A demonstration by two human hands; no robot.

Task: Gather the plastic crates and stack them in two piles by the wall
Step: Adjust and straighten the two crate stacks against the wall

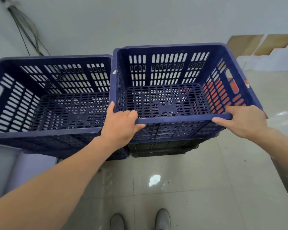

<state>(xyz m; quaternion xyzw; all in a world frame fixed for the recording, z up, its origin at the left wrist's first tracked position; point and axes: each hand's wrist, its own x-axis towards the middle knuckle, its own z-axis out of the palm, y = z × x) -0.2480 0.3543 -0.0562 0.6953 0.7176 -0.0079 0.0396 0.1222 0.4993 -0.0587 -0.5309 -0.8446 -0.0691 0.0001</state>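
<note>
While the left hand (121,123) and the right hand (244,120) each curl round the near rim of the top blue crate (173,120), that crate sits on a pile of darker crates (165,146) against the wall (140,22), just beside a 2nd blue crate pile (45,132) also at the wall.

We grip the right crate (173,45) by its near rim, our left hand (121,125) at one corner and our right hand (245,121) at the other. Our fingers (131,113) curl over the rim, with thumbs (217,120) on its outer face. Below our fingers, dark crates (165,147) sit stacked under it. Just left of our left fingers stands the left crate (48,58), its rim lower. Beyond our fingertips is the wall (140,22), with cables (25,29) far left. Something orange (214,95) shows through the slots ahead of our right fingers. Beneath them, our shoes (163,218) stand on the floor (198,180).
</note>
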